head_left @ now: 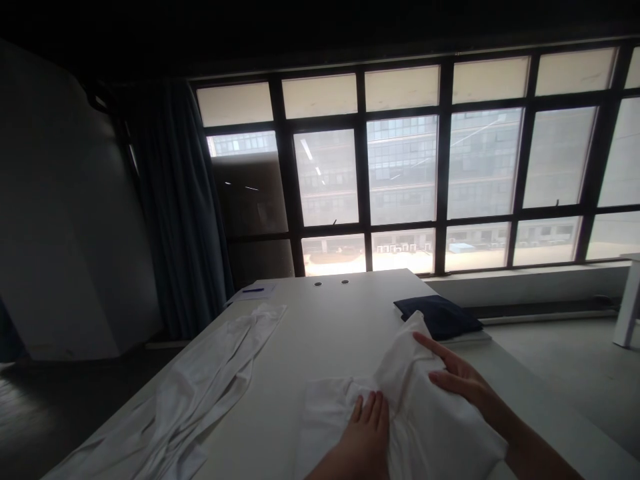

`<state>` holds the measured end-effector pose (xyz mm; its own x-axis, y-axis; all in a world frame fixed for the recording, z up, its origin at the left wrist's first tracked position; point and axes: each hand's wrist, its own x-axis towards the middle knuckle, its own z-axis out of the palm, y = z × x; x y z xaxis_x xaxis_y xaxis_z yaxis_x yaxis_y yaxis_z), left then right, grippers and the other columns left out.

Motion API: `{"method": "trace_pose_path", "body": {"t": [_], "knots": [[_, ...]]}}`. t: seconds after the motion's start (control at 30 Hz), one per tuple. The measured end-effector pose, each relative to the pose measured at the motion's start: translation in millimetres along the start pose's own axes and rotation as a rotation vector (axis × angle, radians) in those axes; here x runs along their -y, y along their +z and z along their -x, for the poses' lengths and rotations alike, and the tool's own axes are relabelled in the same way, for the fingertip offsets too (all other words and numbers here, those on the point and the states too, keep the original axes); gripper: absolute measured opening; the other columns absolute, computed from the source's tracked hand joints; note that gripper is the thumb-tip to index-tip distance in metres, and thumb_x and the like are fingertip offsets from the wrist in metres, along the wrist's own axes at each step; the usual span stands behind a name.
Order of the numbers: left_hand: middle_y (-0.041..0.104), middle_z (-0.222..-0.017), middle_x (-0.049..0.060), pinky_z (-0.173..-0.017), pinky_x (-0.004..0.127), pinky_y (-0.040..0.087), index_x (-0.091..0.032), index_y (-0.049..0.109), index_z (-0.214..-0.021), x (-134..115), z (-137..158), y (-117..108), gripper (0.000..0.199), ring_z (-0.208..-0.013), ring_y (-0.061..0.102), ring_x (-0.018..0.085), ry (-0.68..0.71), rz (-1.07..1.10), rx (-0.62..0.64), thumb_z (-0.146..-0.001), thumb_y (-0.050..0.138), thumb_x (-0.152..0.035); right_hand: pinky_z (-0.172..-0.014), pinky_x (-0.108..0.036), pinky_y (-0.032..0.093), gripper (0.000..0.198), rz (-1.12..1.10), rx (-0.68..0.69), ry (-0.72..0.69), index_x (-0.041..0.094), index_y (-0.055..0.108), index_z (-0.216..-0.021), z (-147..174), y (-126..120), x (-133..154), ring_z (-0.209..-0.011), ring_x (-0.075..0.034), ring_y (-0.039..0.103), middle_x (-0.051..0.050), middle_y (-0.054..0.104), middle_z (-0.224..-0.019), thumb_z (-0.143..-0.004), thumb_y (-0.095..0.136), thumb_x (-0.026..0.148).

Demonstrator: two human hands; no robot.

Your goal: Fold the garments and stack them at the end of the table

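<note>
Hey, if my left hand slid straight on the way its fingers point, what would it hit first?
Most likely the raised part of the white cloth that your left hand is touching, lifted there by your right hand. Exact depth is unclear from this view.

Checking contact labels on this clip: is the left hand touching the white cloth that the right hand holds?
Touching. The head view shows the left hand with its fingers laid on the white cloth, creases beside them.
</note>
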<state>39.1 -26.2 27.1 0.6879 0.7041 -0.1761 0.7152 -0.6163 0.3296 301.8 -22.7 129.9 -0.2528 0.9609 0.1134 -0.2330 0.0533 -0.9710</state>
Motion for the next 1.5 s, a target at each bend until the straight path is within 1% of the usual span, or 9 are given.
{"method": "trace_pose_path", "body": {"t": [0.1, 0.23, 0.5, 0.77, 0.93, 1.1, 1.27, 1.37, 1.5], "knots": [[0.005, -0.166, 0.017, -0.124, 0.051, 0.005, -0.012, 0.004, -0.159, 2, -3, -11, 0.114, -0.152, 0.002, 0.035, 0.036, 0.028, -0.040, -0.080, 0.050, -0.080, -0.099, -0.047, 0.049, 0.091, -0.004, -0.010, 0.028, 0.027, 0.046, -0.148, 0, -1, 1, -0.114, -0.034, 0.064, -0.008, 0.067, -0.130, -0.067, 0.081, 0.049], [0.022, -0.163, 0.018, -0.123, 0.051, 0.014, -0.016, 0.020, -0.157, 12, -13, -32, 0.129, -0.150, 0.016, 0.039, -0.112, 0.080, -0.116, -0.060, 0.060, -0.092, -0.091, -0.047, 0.052, 0.095, -0.031, -0.014, 0.075, 0.027, 0.039, -0.152, 0, -5, 6, -0.100, -0.032, 0.069, -0.007, 0.071, -0.120, -0.068, 0.080, 0.048], [-0.004, -0.167, 0.014, -0.123, 0.055, -0.003, -0.016, 0.001, -0.160, 17, -28, -15, 0.141, -0.150, -0.009, 0.040, -0.118, 0.084, -0.108, -0.056, 0.061, -0.091, -0.098, -0.047, 0.050, 0.095, -0.021, -0.017, 0.102, 0.028, 0.043, -0.149, 3, 4, 11, -0.114, -0.035, 0.064, -0.008, 0.063, -0.135, -0.066, 0.084, 0.047], [0.011, -0.166, 0.017, -0.123, 0.054, 0.009, -0.017, 0.007, -0.159, 24, -43, -26, 0.152, -0.150, 0.008, 0.044, -0.206, 0.113, -0.074, -0.042, 0.072, -0.088, -0.088, -0.045, 0.053, 0.094, -0.051, -0.045, 0.084, 0.030, 0.040, -0.151, 6, 2, 13, -0.100, -0.032, 0.069, -0.008, 0.067, -0.127, -0.069, 0.081, 0.047], [0.000, -0.167, 0.015, -0.124, 0.053, 0.004, -0.015, -0.001, -0.160, 29, -48, -17, 0.157, -0.150, -0.006, 0.043, -0.206, 0.132, -0.062, -0.041, 0.072, -0.088, -0.088, -0.046, 0.053, 0.099, -0.065, -0.058, 0.084, 0.028, 0.038, -0.152, 2, -1, 10, -0.101, -0.033, 0.068, -0.009, 0.067, -0.128, -0.066, 0.082, 0.047], [-0.001, -0.167, 0.013, -0.123, 0.055, 0.005, -0.016, -0.001, -0.160, 21, -49, -18, 0.154, -0.150, -0.004, 0.044, -0.201, 0.149, -0.064, -0.043, 0.071, -0.089, -0.089, -0.045, 0.054, 0.091, -0.045, -0.077, 0.072, 0.029, 0.043, -0.149, 6, 3, 13, -0.103, -0.032, 0.068, -0.008, 0.066, -0.131, -0.069, 0.081, 0.045], [0.012, -0.166, 0.014, -0.124, 0.050, 0.006, -0.019, 0.024, -0.157, 34, -28, -46, 0.129, -0.152, 0.010, 0.037, -0.070, 0.182, -0.154, -0.056, 0.068, -0.087, -0.091, -0.046, 0.054, 0.090, 0.014, -0.111, 0.054, 0.028, 0.044, -0.149, 5, -8, 19, -0.105, -0.034, 0.068, -0.009, 0.066, -0.130, -0.070, 0.080, 0.046], [0.031, -0.162, 0.009, -0.122, 0.048, 0.016, -0.027, 0.053, -0.139, 69, 9, -61, 0.086, -0.148, 0.027, 0.033, -0.067, 0.224, -0.196, -0.070, 0.070, -0.075, -0.092, -0.047, 0.053, 0.091, 0.050, -0.132, 0.040, 0.026, 0.047, -0.148, -1, -18, 20, -0.105, -0.035, 0.068, -0.010, 0.069, -0.125, -0.067, 0.082, 0.047], [0.057, -0.143, 0.006, -0.113, 0.041, 0.034, -0.029, 0.069, -0.118, 123, 60, -59, 0.044, -0.132, 0.050, 0.029, -0.147, 0.339, -0.418, -0.079, 0.072, -0.049, -0.096, -0.047, 0.051, 0.088, 0.053, -0.096, 0.010, 0.025, 0.050, -0.145, -6, -7, 20, -0.110, -0.035, 0.066, -0.010, 0.068, -0.128, -0.066, 0.083, 0.046]]}}
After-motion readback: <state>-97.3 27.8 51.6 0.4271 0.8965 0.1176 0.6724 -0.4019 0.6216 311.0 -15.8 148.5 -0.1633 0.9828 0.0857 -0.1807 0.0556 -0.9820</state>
